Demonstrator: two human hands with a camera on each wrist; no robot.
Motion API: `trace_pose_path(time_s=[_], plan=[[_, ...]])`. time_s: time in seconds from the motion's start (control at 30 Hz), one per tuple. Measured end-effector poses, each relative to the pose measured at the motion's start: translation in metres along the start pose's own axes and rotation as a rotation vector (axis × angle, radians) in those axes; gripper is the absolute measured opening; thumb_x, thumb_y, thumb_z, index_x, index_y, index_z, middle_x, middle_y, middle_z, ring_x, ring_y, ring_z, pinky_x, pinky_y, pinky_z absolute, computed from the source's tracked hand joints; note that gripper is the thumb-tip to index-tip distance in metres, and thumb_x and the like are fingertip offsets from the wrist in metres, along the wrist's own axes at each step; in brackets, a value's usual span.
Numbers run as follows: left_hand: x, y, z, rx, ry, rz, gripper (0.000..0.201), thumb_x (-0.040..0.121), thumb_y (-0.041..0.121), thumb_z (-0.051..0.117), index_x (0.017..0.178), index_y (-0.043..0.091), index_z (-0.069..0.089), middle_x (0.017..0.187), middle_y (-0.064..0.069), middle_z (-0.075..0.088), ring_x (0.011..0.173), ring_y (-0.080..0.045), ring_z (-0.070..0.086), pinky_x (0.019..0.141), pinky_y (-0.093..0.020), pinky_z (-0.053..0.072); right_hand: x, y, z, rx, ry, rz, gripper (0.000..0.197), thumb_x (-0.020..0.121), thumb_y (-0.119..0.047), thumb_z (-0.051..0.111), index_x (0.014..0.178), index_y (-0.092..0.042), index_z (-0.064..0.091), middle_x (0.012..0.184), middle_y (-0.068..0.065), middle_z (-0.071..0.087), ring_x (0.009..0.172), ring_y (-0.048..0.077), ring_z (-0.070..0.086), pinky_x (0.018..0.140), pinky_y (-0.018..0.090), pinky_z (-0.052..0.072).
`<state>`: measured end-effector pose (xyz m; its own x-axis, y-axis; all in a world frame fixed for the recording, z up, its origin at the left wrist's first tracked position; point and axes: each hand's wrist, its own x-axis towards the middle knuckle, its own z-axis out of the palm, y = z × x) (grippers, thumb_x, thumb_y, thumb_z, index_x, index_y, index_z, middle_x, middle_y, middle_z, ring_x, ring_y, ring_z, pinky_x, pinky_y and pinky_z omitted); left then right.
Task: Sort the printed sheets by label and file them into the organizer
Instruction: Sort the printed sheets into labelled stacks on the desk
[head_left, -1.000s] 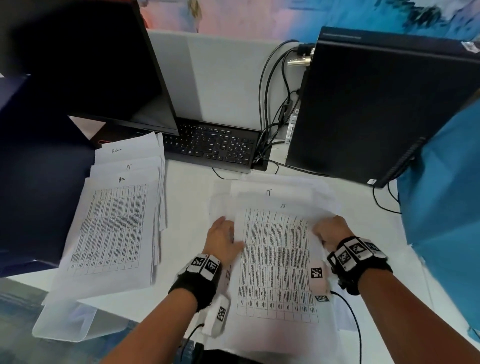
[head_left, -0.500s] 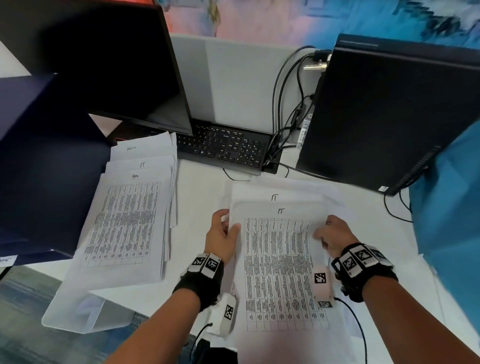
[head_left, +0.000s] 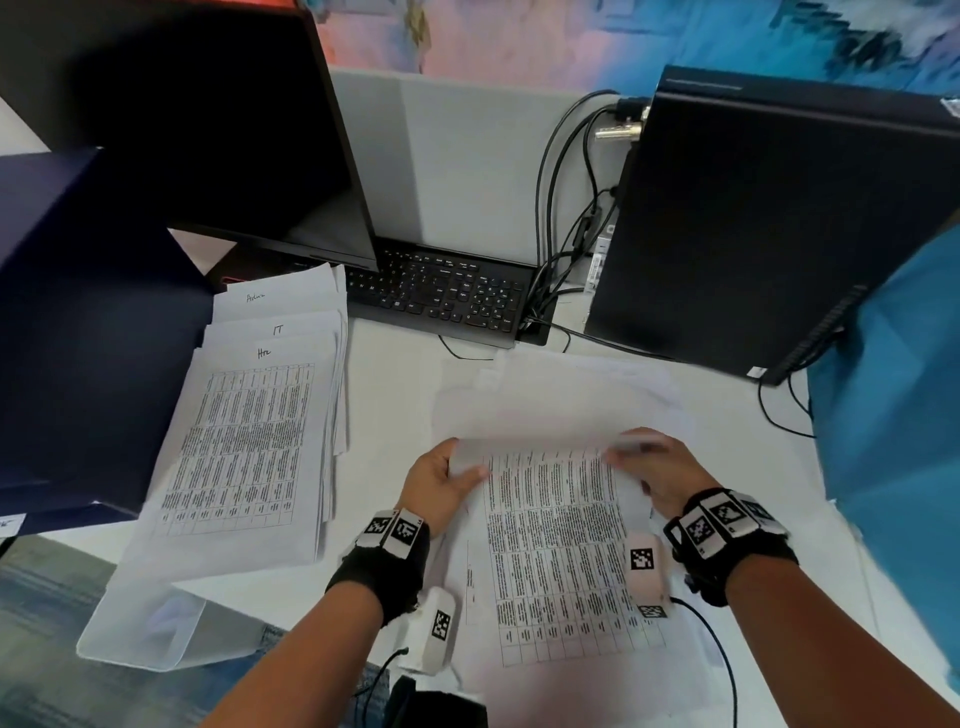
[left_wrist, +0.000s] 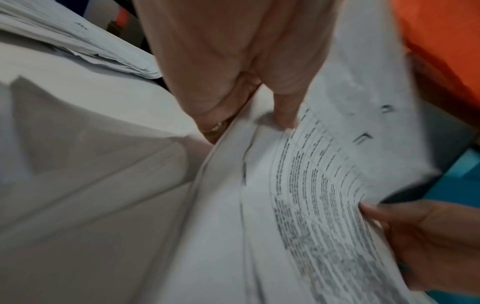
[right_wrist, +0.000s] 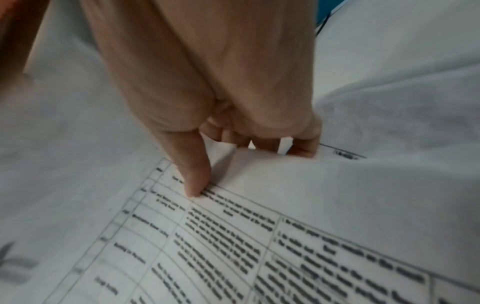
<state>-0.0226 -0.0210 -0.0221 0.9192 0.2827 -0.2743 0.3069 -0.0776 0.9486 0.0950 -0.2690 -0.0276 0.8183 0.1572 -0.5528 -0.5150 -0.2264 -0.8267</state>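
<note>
A stack of printed sheets (head_left: 556, 561) with a table of text lies on the white desk in front of me. My left hand (head_left: 441, 480) pinches its upper left edge, thumb on top (left_wrist: 285, 115). My right hand (head_left: 652, 465) grips the upper right edge, thumb pressed on the print (right_wrist: 194, 176) and fingers curled under the paper (right_wrist: 270, 144). The top edge is lifted and curls toward me, blurred. In the left wrist view a handwritten "IT" label (left_wrist: 363, 137) shows on the raised sheets (left_wrist: 319, 205). A second pile (head_left: 249, 441) at the left shows the labels Admin, IT and HR.
A translucent plastic folder (head_left: 150, 623) sticks out under the left pile and overhangs the desk edge. A dark blue box (head_left: 78, 338) stands at the far left. Behind are a monitor (head_left: 208, 130), a keyboard (head_left: 447, 296), cables and a black PC tower (head_left: 753, 234).
Both hands moved from the sides of the stack to its top edge and took hold of it. The upper part of the sheets has lifted and bent toward me.
</note>
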Motion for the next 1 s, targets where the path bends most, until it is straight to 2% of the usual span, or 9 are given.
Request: trace_pose_path(time_s=[0.07, 0.17, 0.3, 0.47, 0.6, 0.67, 0.77, 0.9, 1.0], plan=[[-0.001, 0.003, -0.001, -0.033, 0.034, -0.002, 0.008, 0.091, 0.022, 0.060, 0.094, 0.018, 0.067, 0.093, 0.002, 0.071, 0.084, -0.009, 0.066, 0.079, -0.021, 0.050, 0.003, -0.002, 0.003, -0.034, 0.039, 0.018, 0.016, 0.082, -0.007, 0.070, 0.096, -0.012, 0.065, 0.099, 0.007, 0.071, 0.094, 0.023, 0.066, 0.089, 0.037, 0.052], [0.003, 0.004, -0.006, -0.039, 0.115, -0.004, 0.040, 0.093, 0.043, 0.050, 0.075, 0.007, 0.055, 0.074, 0.002, 0.054, 0.068, -0.011, 0.046, 0.070, -0.025, 0.039, 0.002, -0.006, 0.012, 0.017, 0.153, -0.005, 0.014, 0.088, -0.007, 0.064, 0.101, -0.011, 0.062, 0.097, 0.006, 0.069, 0.090, 0.021, 0.066, 0.084, 0.034, 0.052], [0.006, 0.006, -0.016, -0.137, 0.193, -0.047, 0.039, 0.097, 0.029, 0.048, 0.084, -0.008, 0.052, 0.080, -0.008, 0.055, 0.077, -0.014, 0.048, 0.071, -0.028, 0.040, 0.001, -0.011, 0.022, 0.045, 0.165, 0.015, 0.010, 0.089, -0.008, 0.062, 0.099, -0.007, 0.063, 0.095, 0.011, 0.069, 0.087, 0.025, 0.066, 0.084, 0.037, 0.054], [0.007, 0.000, -0.035, -0.325, 0.272, -0.109, 0.018, 0.092, 0.027, 0.058, 0.082, 0.011, 0.059, 0.084, -0.008, 0.051, 0.080, -0.020, 0.041, 0.073, -0.031, 0.035, -0.006, -0.020, 0.040, 0.197, 0.046, 0.016, 0.010, 0.088, 0.000, 0.061, 0.097, -0.005, 0.061, 0.096, 0.013, 0.070, 0.082, 0.022, 0.068, 0.065, 0.027, 0.054], [0.006, 0.009, -0.054, -0.313, 0.373, -0.069, 0.016, 0.087, 0.017, 0.066, 0.073, 0.014, 0.057, 0.064, -0.001, 0.052, 0.060, -0.012, 0.046, 0.064, -0.025, 0.039, -0.006, -0.022, 0.057, 0.175, 0.018, -0.009, 0.009, 0.086, 0.002, 0.062, 0.086, -0.007, 0.064, 0.098, 0.017, 0.070, 0.085, 0.027, 0.069, 0.076, 0.036, 0.056], [0.007, 0.020, -0.068, -0.240, 0.412, -0.015, 0.011, 0.086, 0.011, 0.066, 0.093, 0.015, 0.059, 0.072, 0.005, 0.060, 0.061, -0.004, 0.056, 0.064, -0.021, 0.047, -0.005, -0.022, 0.066, 0.114, 0.002, -0.019, 0.009, 0.086, 0.001, 0.063, 0.085, -0.007, 0.065, 0.099, 0.019, 0.071, 0.090, 0.032, 0.069, 0.086, 0.044, 0.055], [0.012, 0.027, -0.093, -0.044, 0.421, 0.086, 0.038, 0.088, 0.012, 0.063, 0.121, 0.025, 0.052, 0.097, 0.001, 0.059, 0.082, -0.011, 0.058, 0.077, -0.026, 0.049, -0.004, -0.023, 0.080, 0.039, -0.040, -0.029, 0.009, 0.085, 0.000, 0.064, 0.085, -0.008, 0.067, 0.097, 0.018, 0.072, 0.095, 0.035, 0.068, 0.091, 0.048, 0.053], [0.023, 0.037, -0.120, 0.521, 0.282, 0.215, 0.033, 0.094, 0.011, 0.052, 0.126, 0.016, 0.058, 0.121, -0.004, 0.063, 0.097, -0.014, 0.061, 0.089, -0.018, 0.043, -0.006, -0.028, 0.096, 0.024, -0.071, -0.035, 0.010, 0.087, 0.001, 0.061, 0.084, -0.007, 0.067, 0.098, 0.020, 0.071, 0.099, 0.037, 0.067, 0.093, 0.049, 0.051], [0.029, 0.032, -0.132, 0.789, 0.212, 0.277, 0.033, 0.096, 0.012, 0.048, 0.127, 0.014, 0.059, 0.133, -0.006, 0.057, 0.119, -0.023, 0.056, 0.100, -0.024, 0.039, -0.004, -0.032, 0.106, 0.064, -0.060, -0.011, 0.010, 0.089, 0.003, 0.057, 0.086, -0.004, 0.064, 0.101, 0.023, 0.068, 0.092, 0.036, 0.066, 0.087, 0.047, 0.054]])
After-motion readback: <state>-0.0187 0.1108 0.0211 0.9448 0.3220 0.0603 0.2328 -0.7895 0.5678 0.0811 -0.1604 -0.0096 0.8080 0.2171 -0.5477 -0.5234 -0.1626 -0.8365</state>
